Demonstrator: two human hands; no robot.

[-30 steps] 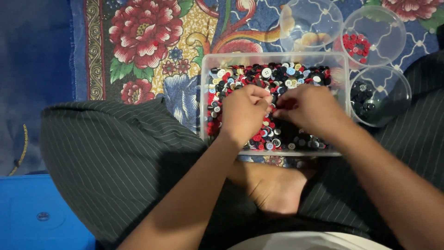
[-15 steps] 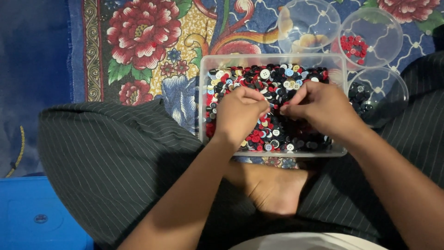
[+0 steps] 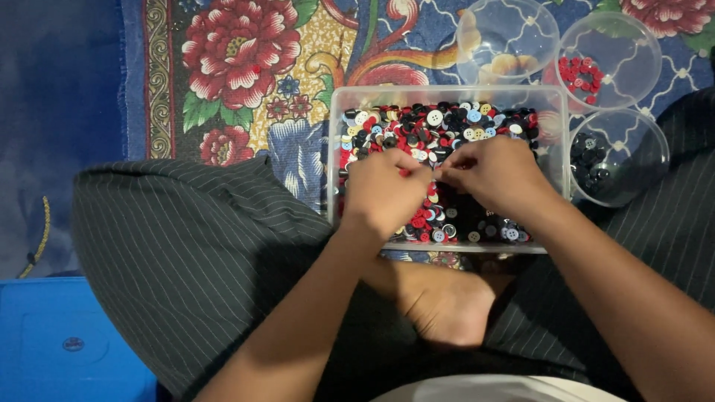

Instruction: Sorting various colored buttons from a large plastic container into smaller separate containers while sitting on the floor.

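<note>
Resting knuckles-up over the button heap, the left hand (image 3: 386, 192) is curled narrow, fingertips tucked down into the pile; whether anything is pinched cannot be told from above. Right hand (image 3: 495, 175) sits just beside it, thumb and forefinger drawn close together where the two hands nearly meet, grip contents likewise hidden. Beneath both: mixed buttons (image 3: 439, 134), small flat discs, glossy, mostly red and black with some white, pale blue and cream, loosely heaped. These fill a rectangular clear plastic tub (image 3: 447, 93) with rounded corners, thin translucent walls, set on the floor against the person's crossed legs. Just beside the tub's right wall, a round clear bowl (image 3: 644, 160) holds a small cluster of black buttons (image 3: 588, 158). Above it, a second round bowl (image 3: 633, 45) holds a few red buttons (image 3: 579, 74). A third round bowl (image 3: 506, 33), left of that one, touches the tub's far rim; contents cannot be told. All rest on a woven mat (image 3: 238, 67), floral print, red blooms on blue and yellow ground. Dark pinstriped trousers (image 3: 186, 253) cover the knees; a bare foot (image 3: 447, 305) lies under the forearms. Smooth blue plastic lid (image 3: 67, 342) at lower left.
</note>
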